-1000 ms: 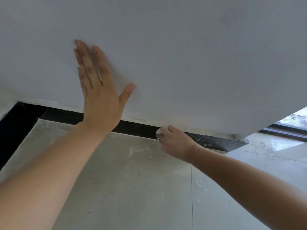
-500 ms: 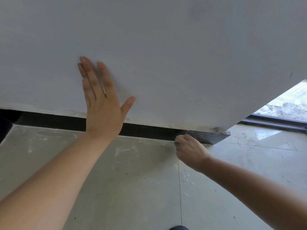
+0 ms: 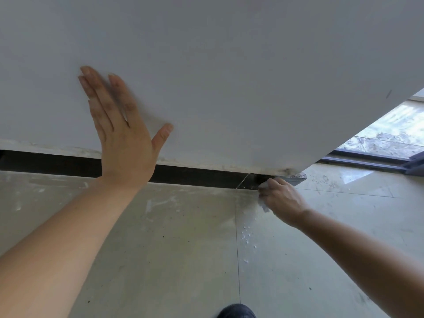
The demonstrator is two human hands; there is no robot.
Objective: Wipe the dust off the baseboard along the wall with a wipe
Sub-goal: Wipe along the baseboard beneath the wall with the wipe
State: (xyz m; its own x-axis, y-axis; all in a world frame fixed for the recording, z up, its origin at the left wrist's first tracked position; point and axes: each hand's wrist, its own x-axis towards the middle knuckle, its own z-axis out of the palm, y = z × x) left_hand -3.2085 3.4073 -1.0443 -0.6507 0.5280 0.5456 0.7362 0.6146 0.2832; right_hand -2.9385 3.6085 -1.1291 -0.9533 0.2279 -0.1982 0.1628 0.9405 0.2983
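— Where does the baseboard (image 3: 195,176) run?

— Along the foot of the pale grey wall (image 3: 229,65), where it meets the tiled floor (image 3: 160,249). It is a narrow black strip, dark and fairly glossy over most of its length. A thin slanted seam crosses it near the right end, and past the seam, at the corner of the wall, it looks greyer and speckled. A rough line of whitish plaster lies along its top edge.

— And the wipe (image 3: 263,186)?

— White and crumpled, mostly hidden. The right hand (image 3: 283,198) grips it with curled fingers and presses it to the baseboard just right of the seam. One bit shows by the fingertips and another scrap hangs below the hand.

— What is the left hand (image 3: 124,138) doing?

— It lies flat on the wall above the baseboard, fingers straight and together, thumb spread to the side, holding nothing. Its wrist crosses in front of the black strip.

— Anything else in view?

— White specks (image 3: 246,237) on the floor below the right hand, smears of pale dust on the tiles, a dark shoe tip (image 3: 236,312) at the bottom edge, and a dark window track (image 3: 367,160) beyond the corner.
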